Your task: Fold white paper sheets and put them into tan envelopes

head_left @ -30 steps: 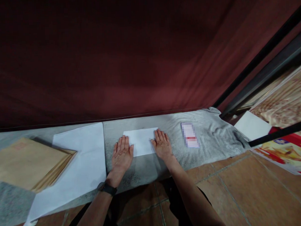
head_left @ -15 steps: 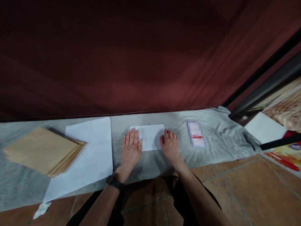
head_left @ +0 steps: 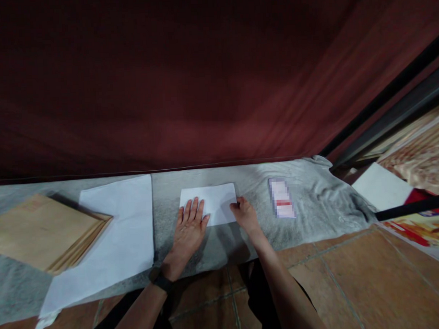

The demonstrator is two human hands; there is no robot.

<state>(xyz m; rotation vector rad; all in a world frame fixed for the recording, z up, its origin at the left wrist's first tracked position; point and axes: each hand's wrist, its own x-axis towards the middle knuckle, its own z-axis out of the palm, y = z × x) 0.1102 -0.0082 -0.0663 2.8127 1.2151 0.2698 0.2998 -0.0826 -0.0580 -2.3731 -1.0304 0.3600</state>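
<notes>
**This paper [head_left: 221, 203] lies flat, long side running left to right**

Starting at the fingers: the left hand [head_left: 189, 228] has them straight, a bit spread, laid over the near left part of the paper and not gripping anything. The right hand [head_left: 246, 216] is at the short right edge, thumb over that edge, other fingers curled. Might be a pinch, but I honestly can't tell if any paper is between them. So most of the paper sits to the right of the left fingers, and the right hand is the nearer of the 2 to both right corners.

Further out, it's all on the cloth-covered worktop [head_left: 215, 251]. Off to the left, apart from the paper, there's 1 big white sheet [head_left: 131, 234] with a stack of brown envelopes [head_left: 42, 233] overlapping it. On the other side, just past the right hand, is 1 blurred-out pinkish slip [head_left: 282, 198]. Dark red curtain [head_left: 203, 98] behind.
</notes>
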